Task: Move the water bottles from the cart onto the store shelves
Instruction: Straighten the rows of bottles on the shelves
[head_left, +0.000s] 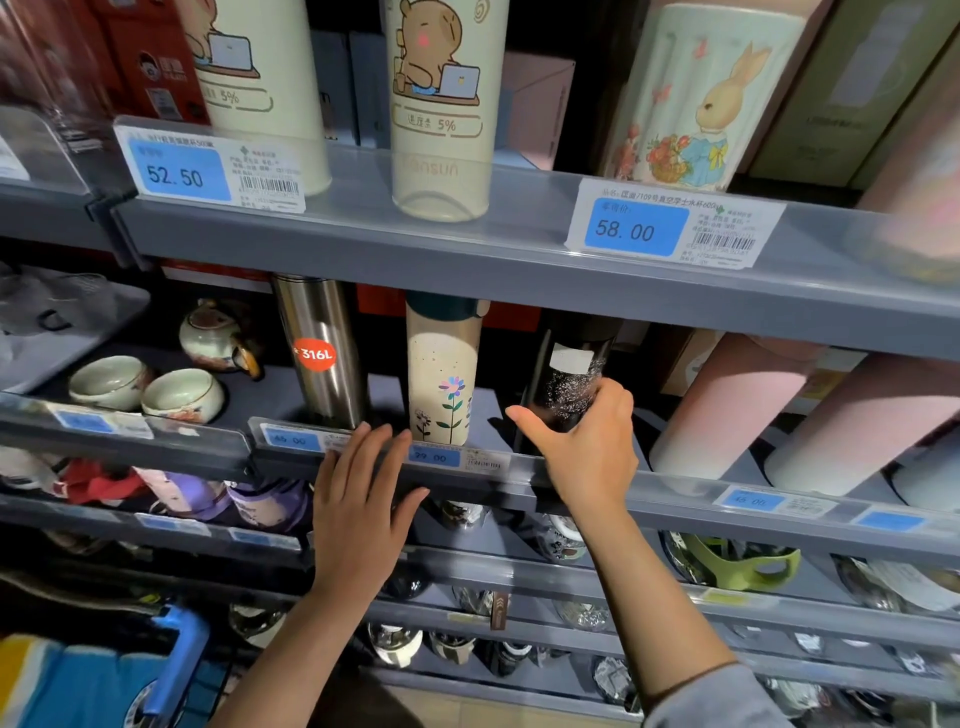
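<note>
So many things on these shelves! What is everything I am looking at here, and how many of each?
Capybara bottles: two, cream, top shelf.
Rabbit bottle: one, pale, top shelf right.
Price tags: two large, blue, top shelf edge; smaller ones below.
Teapot: one, cream, middle shelf left.
Tea cups: two, cream, before the teapot.
Steel bottle: one, silver, red sticker, middle shelf.
Flower bottle: one, beige, beside the steel one.
Black bottle: one, middle shelf.
Pink bottles: two, middle shelf right.
Cart: blue, bottom left.
Left hand: flat on shelf edge.
Right hand: grips the black bottle.
</note>
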